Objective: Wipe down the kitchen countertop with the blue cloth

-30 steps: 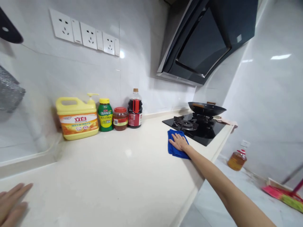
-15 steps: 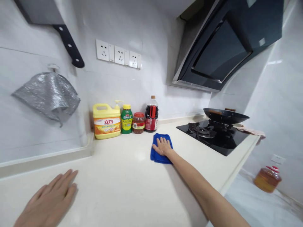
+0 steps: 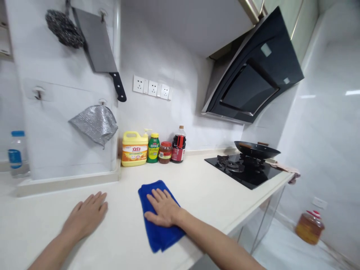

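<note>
a blue cloth (image 3: 161, 238) — folded and flat — lies askew on the pale countertop (image 3: 202, 195).

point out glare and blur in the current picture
In the head view, light streaks glare on the right-hand wall and the silvery cloth glints; also in the head view, the blue-capped bottle looks soft, while the blue cloth is fairly clear.

Ahead of me, a yellow jug (image 3: 134, 152), a green bottle (image 3: 153, 149), a red-lidded jar (image 3: 165, 153) and a dark sauce bottle (image 3: 178, 148) stand in a row by the wall (image 3: 188, 97). To my left I see a cleaver (image 3: 97, 43) hanging above a silvery rag (image 3: 97, 123). To my right, a black wok (image 3: 256, 150) sits on the gas hob (image 3: 249, 177), below the range hood (image 3: 253, 86).
</note>
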A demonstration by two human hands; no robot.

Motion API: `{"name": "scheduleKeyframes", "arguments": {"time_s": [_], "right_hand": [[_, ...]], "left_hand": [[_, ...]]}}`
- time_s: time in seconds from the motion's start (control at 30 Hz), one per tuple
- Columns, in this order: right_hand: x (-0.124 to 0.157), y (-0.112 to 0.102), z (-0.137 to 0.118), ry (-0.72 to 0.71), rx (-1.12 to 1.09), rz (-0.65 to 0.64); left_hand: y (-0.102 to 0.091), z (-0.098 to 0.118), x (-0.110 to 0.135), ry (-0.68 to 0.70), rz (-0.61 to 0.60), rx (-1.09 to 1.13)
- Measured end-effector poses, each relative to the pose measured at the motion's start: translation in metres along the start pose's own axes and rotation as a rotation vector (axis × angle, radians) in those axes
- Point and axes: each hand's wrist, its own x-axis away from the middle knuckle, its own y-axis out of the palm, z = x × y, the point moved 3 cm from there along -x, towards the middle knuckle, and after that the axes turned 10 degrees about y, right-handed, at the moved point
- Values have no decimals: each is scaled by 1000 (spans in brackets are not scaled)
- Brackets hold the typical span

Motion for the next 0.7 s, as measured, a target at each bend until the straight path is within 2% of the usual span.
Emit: {"name": "scheduleKeyframes", "arguments": {"time_s": [0.17,0.23,0.33,0.43,0.53,0.63,0.7], "right_hand": [[62,-7,-20,-152,-77,-28],[81,-11,-18,-173,-109,-47],[103,-17,-7,-182,-151,-89],[119,-19,12,-155,-160,-117],[128,-19,39,-84,-136,-88],[126,-18,78,24,-92,-46],[121,-16,109,147,-42,-16]], "left_hand": [[-16,-1,8,94,205,158],[-25,-4,15,102,284,242],[-38,-8,27,70,304,318],[-43,-10,36,4,222,377],[-46,-8,41,-51,157,389],[-47,-1,44,-58,131,370],[-48,6,45,-30,118,346]]}}
